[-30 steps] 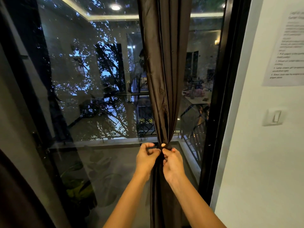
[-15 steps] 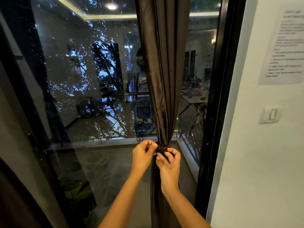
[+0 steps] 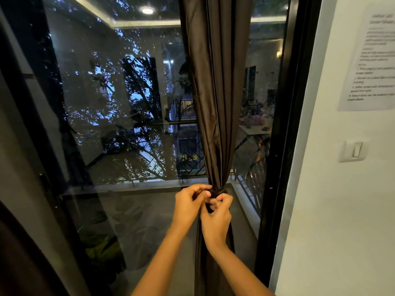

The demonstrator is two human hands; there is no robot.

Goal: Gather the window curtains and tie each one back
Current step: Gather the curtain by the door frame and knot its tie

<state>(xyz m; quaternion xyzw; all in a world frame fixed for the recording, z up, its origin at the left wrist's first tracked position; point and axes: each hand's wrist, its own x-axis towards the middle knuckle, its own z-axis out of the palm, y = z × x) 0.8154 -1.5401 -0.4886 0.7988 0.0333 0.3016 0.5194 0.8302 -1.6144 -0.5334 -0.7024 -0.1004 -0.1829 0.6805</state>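
Now | I see curtain (image 3: 215,82) gathered, running above and below both hands | left hand (image 3: 189,207) and right hand (image 3: 217,221) pinch the tie (image 3: 218,191) between them | knot unfinished, other curtains pending, I judge

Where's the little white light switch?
In the head view, the white plastic wall switch sits on the right, on the white wall below the printed paper notice and right of the black window frame.

Forearms raised, left hand (image 3: 189,205) and right hand (image 3: 217,220) pinch the curtain (image 3: 215,82), fingers curled.
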